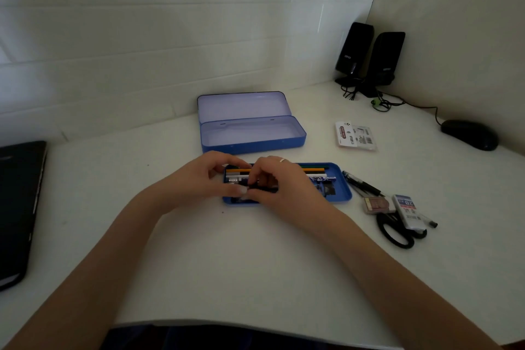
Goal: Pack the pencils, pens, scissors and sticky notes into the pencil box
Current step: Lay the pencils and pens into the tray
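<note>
Both hands, left hand (210, 179) and right hand (272, 182), are pinched on a dark pen (257, 188) over the blue tray (342, 193); thin, light, likely slippery, it seems best held mid-barrel. Scissors (397, 231) lie right.

Bare forearms, ring (282, 160) on right hand (279, 182)

A home desk corner: speakers (369, 57), mouse (470, 134), laptop (17, 207).
</note>
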Action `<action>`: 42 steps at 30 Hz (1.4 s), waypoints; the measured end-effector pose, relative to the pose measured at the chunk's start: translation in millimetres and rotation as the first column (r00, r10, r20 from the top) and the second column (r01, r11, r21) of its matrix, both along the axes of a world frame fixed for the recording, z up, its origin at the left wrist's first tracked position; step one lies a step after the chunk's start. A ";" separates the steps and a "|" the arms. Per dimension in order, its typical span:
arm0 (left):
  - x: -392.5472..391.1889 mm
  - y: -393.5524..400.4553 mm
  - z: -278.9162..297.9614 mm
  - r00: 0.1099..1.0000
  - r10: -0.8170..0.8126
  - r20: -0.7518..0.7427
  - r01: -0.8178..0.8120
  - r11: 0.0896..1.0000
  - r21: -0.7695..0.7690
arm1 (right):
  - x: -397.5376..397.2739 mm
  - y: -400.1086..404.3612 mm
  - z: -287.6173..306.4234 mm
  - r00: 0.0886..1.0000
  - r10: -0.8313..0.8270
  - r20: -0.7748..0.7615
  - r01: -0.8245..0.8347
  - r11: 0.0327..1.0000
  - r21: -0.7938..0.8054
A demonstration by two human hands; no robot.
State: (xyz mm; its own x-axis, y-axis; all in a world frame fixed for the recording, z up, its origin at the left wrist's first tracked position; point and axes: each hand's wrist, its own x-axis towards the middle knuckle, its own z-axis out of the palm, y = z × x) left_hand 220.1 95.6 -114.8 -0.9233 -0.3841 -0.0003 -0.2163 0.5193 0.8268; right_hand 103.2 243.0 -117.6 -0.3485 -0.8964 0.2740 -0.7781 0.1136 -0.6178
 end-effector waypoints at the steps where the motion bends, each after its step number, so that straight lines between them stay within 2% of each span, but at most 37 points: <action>1: 0.1 -0.8 -0.9 1.000 0.008 0.009 -0.008 1.000 -0.008 | -4.5 2.6 2.8 0.999 -0.030 0.010 0.031 0.999 -0.020; 3: -0.1 -2.6 -3.8 1.000 0.008 0.019 -0.007 0.999 -0.045 | -17.2 8.8 9.4 0.991 -0.132 0.034 0.135 0.988 -0.075; 5: -0.7 -4.4 -6.6 1.000 0.009 0.018 -0.008 0.998 -0.067 | -35.4 16.9 14.2 0.959 -0.274 -0.070 0.268 0.959 -0.092; 7: -1.2 -5.1 -8.1 1.000 0.009 0.011 -0.008 0.996 -0.086 | -55.4 28.4 16.4 0.879 -0.419 -0.227 0.417 0.907 -0.063; 10: -2.4 -5.2 -9.0 1.000 0.004 -0.014 -0.006 0.993 -0.114 | -80.9 47.8 15.3 0.767 -0.589 -0.253 0.611 0.792 0.006; 14: -2.3 -6.5 -9.7 1.000 0.003 -0.011 -0.005 0.993 -0.115 | -94.9 60.8 14.5 0.713 -0.656 -0.247 0.701 0.673 0.235; 17: -2.0 -6.1 -8.8 1.000 -0.003 -0.007 0.002 0.993 -0.120 | -96.0 64.9 19.2 0.711 -0.669 -0.216 0.698 0.631 0.339; 23: -1.7 -6.7 -9.1 1.000 -0.007 -0.006 0.006 0.994 -0.109 | -93.1 64.3 24.4 0.783 -0.616 -0.086 0.582 0.677 0.450; 32: -0.7 -5.4 -7.2 1.000 -0.022 0.001 0.022 0.994 -0.107 | -95.4 62.2 18.2 0.800 -0.592 -0.096 0.576 0.715 0.396; 35: -1.4 -4.9 -7.6 1.000 -0.014 -0.011 0.013 0.994 -0.106 | -91.7 56.7 15.8 0.774 -0.626 -0.094 0.624 0.730 0.278; 37: -1.7 -5.9 -8.7 1.000 -0.007 -0.021 0.005 0.995 -0.103 | -84.2 51.0 17.3 0.772 -0.634 -0.047 0.636 0.766 0.094; 39: -1.9 -6.8 -9.0 1.000 -0.007 -0.019 0.005 0.995 -0.101 | -69.5 43.0 22.3 0.840 -0.541 0.050 0.543 0.833 -0.111; 40: -2.1 -6.6 -8.8 1.000 -0.009 -0.014 0.007 0.995 -0.099 | -59.1 38.6 25.3 0.884 -0.460 0.080 0.467 0.869 -0.161; 42: -2.0 -6.2 -8.1 1.000 -0.012 -0.008 0.011 0.996 -0.093 | -37.0 29.0 26.6 0.952 -0.293 0.089 0.304 0.938 -0.164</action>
State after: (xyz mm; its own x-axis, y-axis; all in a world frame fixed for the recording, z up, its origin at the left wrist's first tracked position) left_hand 218.1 89.4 -122.9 -0.9273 -0.3718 0.0426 -0.2035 0.5965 0.7764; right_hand 66.3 272.1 -91.0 -0.6140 -0.6890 0.3851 -0.6840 0.2210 -0.6952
